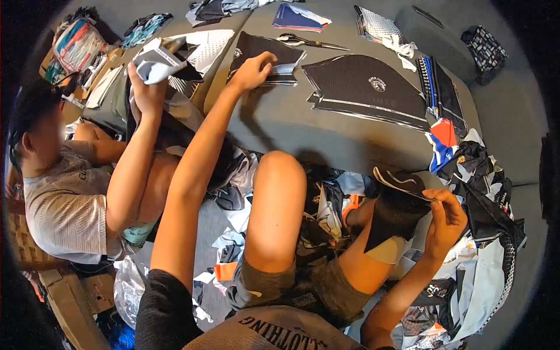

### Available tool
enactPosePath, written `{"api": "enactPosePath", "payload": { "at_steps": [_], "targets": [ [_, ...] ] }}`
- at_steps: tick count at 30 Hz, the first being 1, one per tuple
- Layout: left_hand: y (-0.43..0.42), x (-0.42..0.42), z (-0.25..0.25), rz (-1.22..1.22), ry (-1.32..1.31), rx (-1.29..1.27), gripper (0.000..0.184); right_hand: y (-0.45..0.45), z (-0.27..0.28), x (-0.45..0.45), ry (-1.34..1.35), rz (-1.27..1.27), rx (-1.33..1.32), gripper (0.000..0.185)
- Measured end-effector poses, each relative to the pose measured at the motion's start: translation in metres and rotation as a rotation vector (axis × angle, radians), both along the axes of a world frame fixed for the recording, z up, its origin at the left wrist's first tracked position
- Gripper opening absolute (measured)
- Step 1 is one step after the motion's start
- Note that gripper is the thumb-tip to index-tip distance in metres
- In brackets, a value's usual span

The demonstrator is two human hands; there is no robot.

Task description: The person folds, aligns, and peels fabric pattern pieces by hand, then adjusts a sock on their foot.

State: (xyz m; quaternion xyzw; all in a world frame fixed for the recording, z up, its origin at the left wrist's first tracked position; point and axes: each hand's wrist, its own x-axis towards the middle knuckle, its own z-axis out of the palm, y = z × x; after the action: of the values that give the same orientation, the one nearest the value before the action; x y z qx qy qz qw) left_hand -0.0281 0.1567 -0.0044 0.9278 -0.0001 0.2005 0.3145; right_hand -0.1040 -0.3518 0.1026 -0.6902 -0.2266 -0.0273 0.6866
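My left hand point(252, 71) reaches over a stack of black cut fabric pieces point(274, 51) on the grey cushioned surface, its fingers apart and slightly bent. It holds nothing that I can see; whether it touches the fabric is unclear. At the lower right, my right hand point(446, 219) pinches the edge of a black fabric piece point(398, 219), which hangs down over my knee with a pale lower corner. Between the hands lies a larger stack of black fabric panels point(367, 87) with a round white emblem. Scissors point(312, 42) rest just behind the stacks.
On the left, a person point(70, 192) sits holding up a grey-white cloth point(156, 67). Folded fabric stacks point(300, 17) line the back of the cushion. Fabric scraps point(230, 245) cover the floor, and a heap of cloth point(478, 274) lies at right. A cardboard box point(64, 309) stands lower left.
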Motion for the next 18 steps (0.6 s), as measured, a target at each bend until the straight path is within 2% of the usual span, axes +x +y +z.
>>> {"api": "enactPosePath", "payload": {
  "at_steps": [8,13,17,18],
  "targets": [
    [-0.014,-0.017,0.017,-0.066,0.096,-0.050,0.038,0.003,-0.002,-0.001,0.007,0.004,-0.003,0.012],
    [-0.010,-0.020,0.011,-0.114,0.090,0.108,0.043,0.005,-0.005,0.001,-0.022,0.024,-0.018,0.013],
    [0.025,-0.014,-0.002,0.093,-0.216,0.281,0.038,0.004,-0.005,0.000,-0.017,0.016,-0.046,0.013],
    [0.028,-0.016,-0.004,0.092,-0.217,0.278,0.038,0.004,-0.004,0.000,-0.018,0.015,-0.048,0.013]
  ]
}}
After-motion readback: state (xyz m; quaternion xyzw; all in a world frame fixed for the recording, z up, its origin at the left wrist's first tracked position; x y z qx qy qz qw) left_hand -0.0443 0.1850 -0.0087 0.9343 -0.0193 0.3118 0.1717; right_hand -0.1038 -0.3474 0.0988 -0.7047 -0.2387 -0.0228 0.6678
